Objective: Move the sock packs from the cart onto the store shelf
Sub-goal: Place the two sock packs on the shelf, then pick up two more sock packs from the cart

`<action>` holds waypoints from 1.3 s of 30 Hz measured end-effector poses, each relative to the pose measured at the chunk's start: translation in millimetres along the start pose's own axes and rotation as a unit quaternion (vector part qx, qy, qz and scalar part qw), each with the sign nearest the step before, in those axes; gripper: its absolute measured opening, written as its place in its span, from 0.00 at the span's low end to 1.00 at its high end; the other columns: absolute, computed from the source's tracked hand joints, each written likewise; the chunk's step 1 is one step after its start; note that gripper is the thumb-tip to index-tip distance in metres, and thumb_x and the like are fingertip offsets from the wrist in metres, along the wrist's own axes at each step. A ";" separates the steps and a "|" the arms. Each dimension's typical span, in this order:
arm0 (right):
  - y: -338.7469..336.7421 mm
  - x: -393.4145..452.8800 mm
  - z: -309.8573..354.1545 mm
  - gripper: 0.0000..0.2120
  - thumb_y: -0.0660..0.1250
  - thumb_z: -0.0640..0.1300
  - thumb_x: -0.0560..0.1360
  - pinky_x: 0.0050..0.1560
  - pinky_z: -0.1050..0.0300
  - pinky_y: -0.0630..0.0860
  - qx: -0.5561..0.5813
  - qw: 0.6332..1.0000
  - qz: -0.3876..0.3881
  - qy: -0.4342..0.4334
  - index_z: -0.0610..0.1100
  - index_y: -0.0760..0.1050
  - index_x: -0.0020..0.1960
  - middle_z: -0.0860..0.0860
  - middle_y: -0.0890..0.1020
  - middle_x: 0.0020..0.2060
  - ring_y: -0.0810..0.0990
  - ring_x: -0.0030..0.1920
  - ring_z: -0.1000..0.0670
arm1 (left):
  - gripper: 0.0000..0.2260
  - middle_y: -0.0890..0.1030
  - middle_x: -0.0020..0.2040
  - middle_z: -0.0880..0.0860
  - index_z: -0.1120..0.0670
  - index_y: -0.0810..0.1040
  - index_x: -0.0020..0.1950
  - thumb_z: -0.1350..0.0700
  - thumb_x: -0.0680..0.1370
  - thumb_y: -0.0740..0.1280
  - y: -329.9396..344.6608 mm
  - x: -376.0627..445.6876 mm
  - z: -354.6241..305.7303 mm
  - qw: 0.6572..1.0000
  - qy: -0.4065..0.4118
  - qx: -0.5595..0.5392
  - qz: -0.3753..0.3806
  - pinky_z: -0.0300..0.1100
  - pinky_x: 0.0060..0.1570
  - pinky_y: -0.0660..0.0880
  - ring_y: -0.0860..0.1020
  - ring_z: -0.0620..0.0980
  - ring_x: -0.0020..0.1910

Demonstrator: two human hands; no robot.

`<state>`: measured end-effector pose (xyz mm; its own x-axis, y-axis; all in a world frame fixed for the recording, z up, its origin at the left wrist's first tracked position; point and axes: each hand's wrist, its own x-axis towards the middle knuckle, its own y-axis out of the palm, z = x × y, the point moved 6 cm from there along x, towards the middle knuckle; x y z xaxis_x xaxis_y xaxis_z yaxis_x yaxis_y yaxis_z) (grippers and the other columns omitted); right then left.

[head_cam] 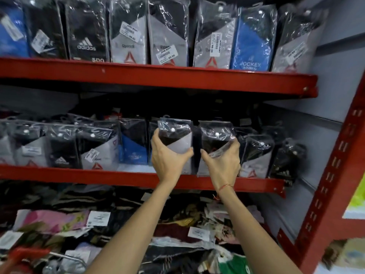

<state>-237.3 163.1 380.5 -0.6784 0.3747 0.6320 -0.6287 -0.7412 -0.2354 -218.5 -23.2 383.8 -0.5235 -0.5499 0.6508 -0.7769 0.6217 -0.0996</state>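
My left hand (pixel 167 157) grips a black-and-grey sock pack (pixel 176 135) in clear plastic, standing upright on the middle red shelf (pixel 79 175). Beside it, my right hand (pixel 223 163) grips a second black-and-grey sock pack (pixel 216 137), also upright on that shelf. Both packs stand in a row of similar packs, with a blue one (pixel 134 149) to their left and black ones (pixel 256 153) to their right. The cart's red handle (pixel 21 256) and metal wire show at the bottom left corner.
An upper red shelf (pixel 158 78) carries a full row of sock packs. Below the middle shelf lies a jumbled pile of loose socks and tagged cloth goods (pixel 98 220). A red perforated upright (pixel 331 175) bounds the shelving on the right.
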 end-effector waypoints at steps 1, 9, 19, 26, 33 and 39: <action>2.3 1.2 -5.6 0.44 0.76 0.54 0.67 0.61 0.46 0.74 0.001 1.000 -0.004 0.004 0.39 0.58 0.73 0.41 0.71 0.68 0.73 0.66 0.40 | 0.45 0.71 0.70 0.55 0.56 0.62 0.74 0.46 0.62 0.80 7.9 -3.3 2.5 1.000 0.002 0.001 0.001 0.47 0.62 0.71 0.71 0.54 0.68; 8.1 1.2 -37.5 0.46 0.75 0.56 0.67 0.64 0.46 0.73 -0.030 0.999 -0.004 0.022 0.39 0.55 0.74 0.40 0.68 0.71 0.70 0.69 0.40 | 0.48 0.72 0.68 0.57 0.57 0.60 0.74 0.43 0.61 0.79 48.4 -24.5 17.0 0.997 0.000 0.071 0.031 0.50 0.54 0.76 0.73 0.58 0.65; -3.3 -27.1 -34.2 0.47 0.65 0.60 0.74 0.71 0.45 0.66 -0.097 0.992 0.076 0.035 0.36 0.43 0.77 0.38 0.56 0.76 0.58 0.75 0.41 | 0.50 0.60 0.76 0.59 0.58 0.47 0.78 0.42 0.69 0.74 31.7 -44.5 23.1 0.982 0.005 0.119 0.144 0.49 0.67 0.68 0.61 0.57 0.75; -23.1 -110.3 -20.6 0.38 0.64 0.56 0.77 0.68 0.46 0.68 -0.109 0.990 0.080 0.031 0.38 0.52 0.76 0.40 0.63 0.74 0.63 0.72 0.41 | 0.31 0.71 0.68 0.58 0.59 0.66 0.72 0.46 0.75 0.69 -36.0 -93.9 42.2 0.975 0.006 0.141 0.170 0.46 0.63 0.69 0.69 0.55 0.68; -25.7 -228.0 -44.4 0.29 0.64 0.55 0.78 0.58 0.44 0.75 -0.125 0.977 0.156 0.079 0.40 0.63 0.71 0.42 0.72 0.66 0.73 0.63 0.40 | 0.23 0.74 0.65 0.58 0.58 0.70 0.69 0.48 0.78 0.65 -109.9 -173.6 98.5 0.954 -0.053 0.192 0.224 0.48 0.58 0.72 0.72 0.57 0.65; -19.9 -330.6 -104.9 0.21 0.66 0.51 0.77 0.49 0.50 0.77 -0.174 0.928 0.276 0.182 0.38 0.70 0.63 0.41 0.77 0.61 0.79 0.55 0.39 | 0.21 0.77 0.62 0.60 0.60 0.73 0.66 0.50 0.77 0.67 -150.5 -259.5 171.2 0.912 -0.154 0.242 0.294 0.49 0.58 0.73 0.74 0.58 0.62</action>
<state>-40.4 112.4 98.9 -0.9768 0.2030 0.0676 -0.1896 -0.6750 -0.7130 -25.6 -69.6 101.0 -0.9146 -0.3778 0.1443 -0.3558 0.5819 -0.7313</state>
